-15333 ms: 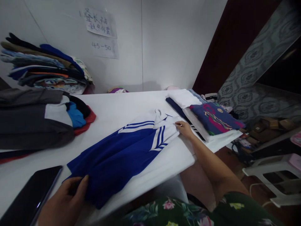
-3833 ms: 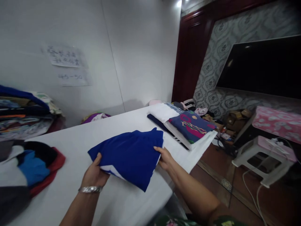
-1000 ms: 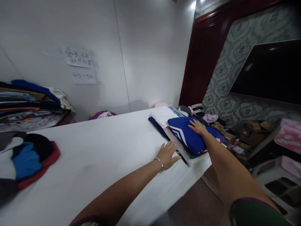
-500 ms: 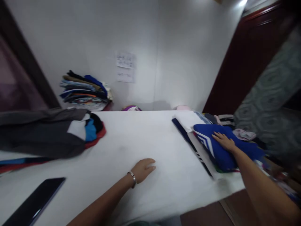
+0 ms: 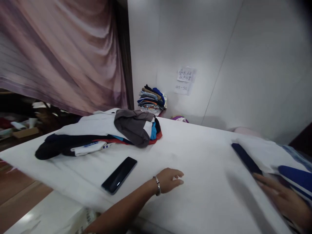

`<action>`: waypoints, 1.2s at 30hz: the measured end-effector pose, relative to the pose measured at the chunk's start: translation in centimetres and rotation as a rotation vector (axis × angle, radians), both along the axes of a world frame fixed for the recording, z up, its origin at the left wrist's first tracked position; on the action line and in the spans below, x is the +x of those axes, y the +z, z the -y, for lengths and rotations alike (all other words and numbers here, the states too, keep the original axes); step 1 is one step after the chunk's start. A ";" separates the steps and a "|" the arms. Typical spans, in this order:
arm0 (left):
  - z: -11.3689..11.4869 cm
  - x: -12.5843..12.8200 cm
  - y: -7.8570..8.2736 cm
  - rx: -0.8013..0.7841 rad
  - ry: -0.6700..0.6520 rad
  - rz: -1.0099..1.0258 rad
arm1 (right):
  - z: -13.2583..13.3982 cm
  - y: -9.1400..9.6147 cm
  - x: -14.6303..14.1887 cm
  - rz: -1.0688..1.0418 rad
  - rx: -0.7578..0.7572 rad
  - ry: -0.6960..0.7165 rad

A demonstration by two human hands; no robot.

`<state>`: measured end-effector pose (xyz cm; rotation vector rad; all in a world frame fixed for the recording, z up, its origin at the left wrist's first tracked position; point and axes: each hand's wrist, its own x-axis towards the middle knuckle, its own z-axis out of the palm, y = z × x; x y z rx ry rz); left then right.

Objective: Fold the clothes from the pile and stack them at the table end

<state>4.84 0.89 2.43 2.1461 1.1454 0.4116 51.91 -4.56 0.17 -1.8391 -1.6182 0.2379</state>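
My left hand (image 5: 170,180) hovers just over the white table (image 5: 200,169) near its front edge, fingers loosely curled and empty, a silver bracelet on the wrist. At the far right my right hand (image 5: 282,198) is blurred, fingers stretched out, beside the stack of folded clothes (image 5: 265,156). On top of that stack lies the folded blue garment with white stripes (image 5: 296,177). A black phone (image 5: 119,174) lies on the table left of my left hand.
A loose heap of dark, white, blue and red clothes (image 5: 107,133) covers the table's left part. A folded pile (image 5: 152,99) stands against the back wall under paper notes (image 5: 185,79). A pink curtain (image 5: 63,55) hangs at left.
My view has swung left, bringing the curtain and clothes heap into view. My right hand has come off the blue garment and drawn back toward me. My left hand stays near the table's front.
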 end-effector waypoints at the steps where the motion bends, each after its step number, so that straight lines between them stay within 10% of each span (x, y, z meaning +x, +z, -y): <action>1: -0.3 -1.1 0.3 0.025 0.048 0.002 | -0.3 -0.5 -3.4 -0.054 -0.111 0.076; 7: -2.8 -8.3 2.2 0.199 0.381 -0.052 | -1.7 -3.5 -17.5 -0.214 -0.317 0.406; 15: -7.6 -17.6 3.8 0.412 0.749 -0.113 | -3.9 -3.4 -27.0 -0.239 -0.264 0.647; 24: -13.5 -22.5 4.9 0.612 1.150 -0.053 | -5.9 -7.3 -31.7 -0.262 -0.068 0.717; 36: -19.7 -24.0 7.0 0.339 1.338 0.102 | -6.4 -8.0 -32.0 -0.248 -0.043 0.709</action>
